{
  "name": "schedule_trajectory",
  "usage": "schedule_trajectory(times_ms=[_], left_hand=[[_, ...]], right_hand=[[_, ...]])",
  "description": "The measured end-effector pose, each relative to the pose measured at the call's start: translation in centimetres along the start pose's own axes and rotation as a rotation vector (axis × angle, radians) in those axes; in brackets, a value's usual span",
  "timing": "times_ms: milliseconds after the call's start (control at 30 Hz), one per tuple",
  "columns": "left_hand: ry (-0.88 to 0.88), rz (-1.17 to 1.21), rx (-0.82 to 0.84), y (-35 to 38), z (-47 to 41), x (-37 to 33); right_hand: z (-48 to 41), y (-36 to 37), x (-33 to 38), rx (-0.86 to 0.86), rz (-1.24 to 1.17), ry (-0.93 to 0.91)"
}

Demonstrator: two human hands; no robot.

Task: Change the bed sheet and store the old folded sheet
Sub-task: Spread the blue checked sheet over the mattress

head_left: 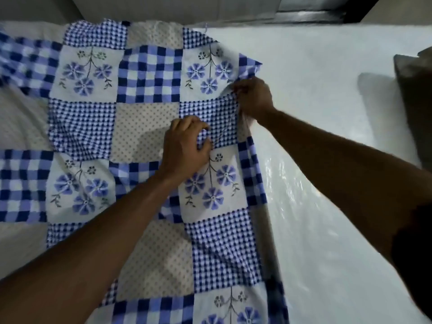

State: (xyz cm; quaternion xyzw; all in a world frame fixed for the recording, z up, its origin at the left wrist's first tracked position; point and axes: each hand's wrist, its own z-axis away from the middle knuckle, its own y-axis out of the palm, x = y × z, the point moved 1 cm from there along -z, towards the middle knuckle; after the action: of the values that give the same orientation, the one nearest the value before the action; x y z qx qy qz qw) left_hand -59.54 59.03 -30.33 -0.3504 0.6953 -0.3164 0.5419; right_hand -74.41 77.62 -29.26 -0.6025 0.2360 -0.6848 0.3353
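A blue-and-white patchwork bed sheet, with gingham, dotted and flower squares, lies spread over the left and middle of the bed. Its right edge is folded back, baring the mattress in shiny clear plastic. My left hand pinches a bunch of the small-check fabric near the middle of the sheet. Farther right and a little higher, my right hand grips the sheet's right edge. Both forearms reach in from the bottom of the view.
A dark pillow or cushion lies on the mattress at the far right. A pale wall runs along the far side of the bed, with a dark frame at the upper right.
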Motion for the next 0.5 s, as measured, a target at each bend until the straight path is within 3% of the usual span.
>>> schedule_trajectory(times_ms=[167, 267, 367, 500], left_hand=[[0.015, 0.017, 0.001, 0.8, -5.0, 0.1], [-0.012, -0.021, 0.091, 1.7, -6.3, 0.4], [-0.015, -0.011, 0.134, 2.4, -7.1, 1.0], [-0.022, 0.056, 0.114, 2.5, -7.8, 1.2]], right_hand=[[-5.6, -4.2, 0.2, 0.027, -0.706, 0.184], [-6.7, -4.3, 0.5, 0.063, -0.817, 0.297], [-8.1, -3.6, 0.8, -0.026, -0.911, 0.380], [-8.7, -3.7, 1.8, 0.108, -0.908, 0.327]])
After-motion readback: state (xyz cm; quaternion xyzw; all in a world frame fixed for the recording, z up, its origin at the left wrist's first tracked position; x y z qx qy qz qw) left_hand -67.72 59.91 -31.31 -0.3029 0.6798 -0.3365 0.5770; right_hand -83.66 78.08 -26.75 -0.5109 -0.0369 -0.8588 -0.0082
